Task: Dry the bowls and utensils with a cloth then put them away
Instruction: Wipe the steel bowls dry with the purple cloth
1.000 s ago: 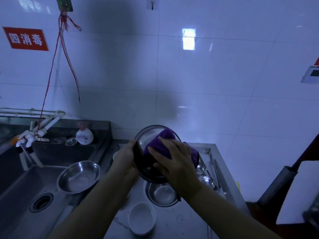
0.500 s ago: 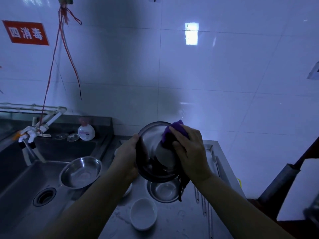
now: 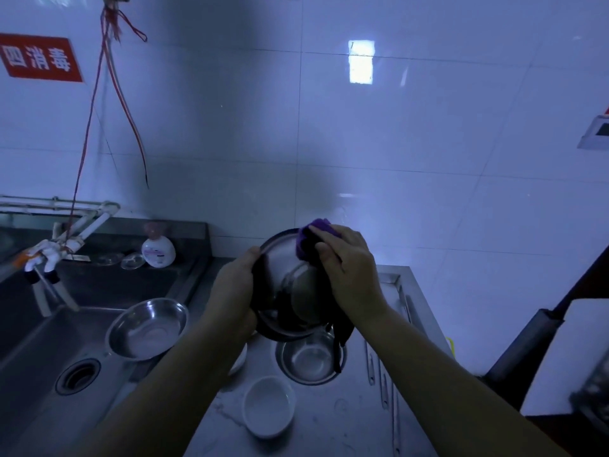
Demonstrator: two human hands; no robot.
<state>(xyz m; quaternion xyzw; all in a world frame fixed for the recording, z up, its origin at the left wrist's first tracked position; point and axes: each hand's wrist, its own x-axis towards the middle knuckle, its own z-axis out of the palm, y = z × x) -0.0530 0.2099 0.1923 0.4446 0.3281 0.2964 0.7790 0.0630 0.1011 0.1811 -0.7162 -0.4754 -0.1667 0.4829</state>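
A single wide-angle view from a camera worn on the person's head, looking forward and down. It faces a white tiled wall [image 3: 428,143] that fills the upper half. Below, close to the camera, lie a steel desk [image 3: 329,423] and, at the left, a sink [image 3: 39,341]. Both forearms reach in from the bottom edge toward the middle.

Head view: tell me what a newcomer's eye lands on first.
The steel bowl held up at centre: the left hand grips its rim while the right hand presses a purple cloth against it. Then the red sign on the wall, upper left, and another metal bowl in the sink.
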